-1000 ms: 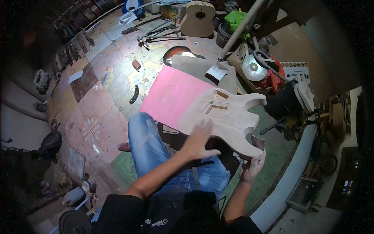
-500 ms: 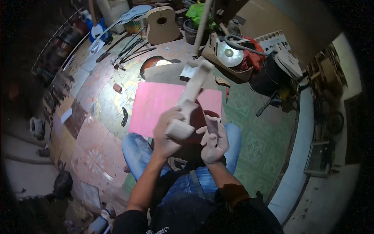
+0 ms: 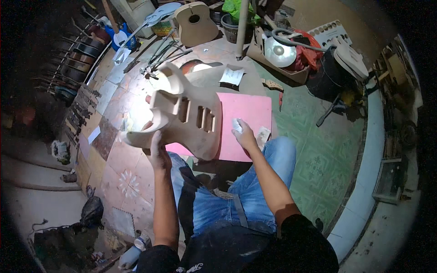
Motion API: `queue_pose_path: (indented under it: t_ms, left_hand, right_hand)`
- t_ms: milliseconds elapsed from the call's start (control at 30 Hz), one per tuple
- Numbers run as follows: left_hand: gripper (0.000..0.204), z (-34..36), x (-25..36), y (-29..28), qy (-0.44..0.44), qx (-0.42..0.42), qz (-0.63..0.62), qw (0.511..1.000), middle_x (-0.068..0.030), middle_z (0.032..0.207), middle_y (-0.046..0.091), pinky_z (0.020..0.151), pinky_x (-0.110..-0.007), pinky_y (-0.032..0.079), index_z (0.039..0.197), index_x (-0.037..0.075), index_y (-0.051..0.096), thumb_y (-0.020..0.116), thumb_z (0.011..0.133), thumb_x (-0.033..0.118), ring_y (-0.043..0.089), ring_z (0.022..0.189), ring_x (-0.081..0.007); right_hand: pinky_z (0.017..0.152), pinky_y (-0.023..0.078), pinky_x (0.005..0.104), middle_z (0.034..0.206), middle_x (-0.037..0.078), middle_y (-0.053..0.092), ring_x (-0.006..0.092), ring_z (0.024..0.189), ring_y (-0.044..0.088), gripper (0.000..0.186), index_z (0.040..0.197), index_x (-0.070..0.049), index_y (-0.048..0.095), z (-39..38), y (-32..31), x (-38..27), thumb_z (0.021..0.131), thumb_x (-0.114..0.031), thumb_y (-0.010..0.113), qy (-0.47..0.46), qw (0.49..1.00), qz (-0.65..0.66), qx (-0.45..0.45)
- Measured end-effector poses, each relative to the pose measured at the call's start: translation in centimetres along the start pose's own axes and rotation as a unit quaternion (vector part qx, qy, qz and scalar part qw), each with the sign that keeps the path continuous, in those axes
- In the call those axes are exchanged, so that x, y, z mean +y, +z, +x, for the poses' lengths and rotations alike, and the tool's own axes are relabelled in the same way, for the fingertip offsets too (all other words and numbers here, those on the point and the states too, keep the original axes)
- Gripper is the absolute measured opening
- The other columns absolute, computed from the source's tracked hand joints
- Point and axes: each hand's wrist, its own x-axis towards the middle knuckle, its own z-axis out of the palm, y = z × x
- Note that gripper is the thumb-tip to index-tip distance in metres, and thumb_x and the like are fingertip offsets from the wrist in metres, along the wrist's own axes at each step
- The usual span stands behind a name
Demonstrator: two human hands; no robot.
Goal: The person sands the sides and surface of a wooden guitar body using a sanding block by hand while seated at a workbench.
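Observation:
My left hand (image 3: 158, 152) grips an unpainted wooden electric guitar body (image 3: 193, 141) by its lower left part, near one horn. The body is held up and tilted, its face showing a neck pocket and several cut-out slots. To the right, apart from the guitar body, my right hand (image 3: 246, 136) is closed around a small whitish piece (image 3: 236, 124), too small to make out exactly. Under both hands lies a pink board (image 3: 248, 109). A small pale sheet (image 3: 262, 135) rests on the board beside my right wrist.
Beyond the board lie a white paper (image 3: 232, 76), a guitar headstock (image 3: 272, 84) and a red-handled tool (image 3: 280, 102). An acoustic guitar body (image 3: 195, 25) leans at the back. A box (image 3: 284, 75) and a black bucket (image 3: 324, 81) stand at the right; several guitars line the left.
The guitar body has swung from end-on to face-up and moved left in my left hand. My right hand, earlier palm up with a curled greyish sheet, has turned over and moved farther out.

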Motion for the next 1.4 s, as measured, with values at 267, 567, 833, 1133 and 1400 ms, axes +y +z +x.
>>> queue_pose_path:
  t_ms: [267, 567, 833, 1133, 1400]
  left_hand:
    - [0.049, 2.5, -5.6, -7.3, -0.125, 0.044, -0.024, 0.991, -0.0080, 0.120, 0.065, 0.086, -0.041, 0.054, 0.127, 0.010, 0.059, 0.048, 0.098, 0.048, 0.064, 0.107, -0.0233]
    - [0.053, 2.4, -11.8, -4.5, -0.166, 0.138, -0.187, 0.958, -0.0081, 0.132, 0.059, 0.105, -0.048, 0.044, 0.133, 0.009, 0.056, 0.044, 0.095, 0.045, 0.056, 0.121, -0.0298]
    - [0.063, 2.7, -19.1, -8.6, -0.309, 0.167, -0.188, 0.917, -0.0071, 0.136, 0.056, 0.107, -0.054, 0.037, 0.137, 0.016, 0.053, 0.045, 0.095, 0.063, 0.051, 0.124, -0.0310]
    - [0.065, 1.3, -22.8, -10.1, -0.445, 0.168, -0.059, 0.878, -0.0164, 0.118, 0.063, 0.096, -0.043, 0.056, 0.123, 0.004, 0.057, 0.041, 0.098, 0.062, 0.061, 0.109, -0.0309]
    - [0.061, 4.9, -25.7, -14.4, -0.467, 0.039, 0.243, 0.849, -0.0147, 0.107, 0.065, 0.086, -0.041, 0.054, 0.118, 0.005, 0.059, 0.054, 0.094, 0.061, 0.063, 0.102, -0.0286]
  right_hand:
    - [0.094, 0.050, 0.0310, 0.118, 0.015, 0.069, 0.0200, 0.106, 0.066, 0.032, 0.122, 0.002, 0.063, -1.7, -7.7, -2.9, 0.094, -0.014, 0.060, 0.035, 0.977, 0.210, 0.010]
    - [0.089, 0.051, 0.0306, 0.119, 0.016, 0.066, 0.0201, 0.102, 0.064, 0.034, 0.126, 0.004, 0.059, -13.7, -25.7, 0.4, 0.096, -0.010, 0.053, 0.184, 0.906, 0.272, 0.266]
    - [0.073, 0.051, 0.0272, 0.105, 0.008, 0.068, 0.0154, 0.086, 0.062, 0.028, 0.122, 0.000, 0.060, -33.9, -29.2, 16.0, 0.098, -0.011, 0.051, 0.302, 0.874, 0.184, 0.334]
    - [0.062, 0.052, 0.0279, 0.099, 0.006, 0.069, 0.0143, 0.076, 0.065, 0.027, 0.120, -0.007, 0.063, -36.6, -26.2, 20.3, 0.097, -0.013, 0.051, 0.489, 0.761, 0.264, 0.336]
    - [0.069, 0.051, 0.0416, 0.089, 0.007, 0.067, 0.0278, 0.080, 0.065, 0.034, 0.112, -0.002, 0.067, -20.6, -20.3, 31.9, 0.096, -0.028, 0.054, 0.407, 0.887, -0.022, 0.216]
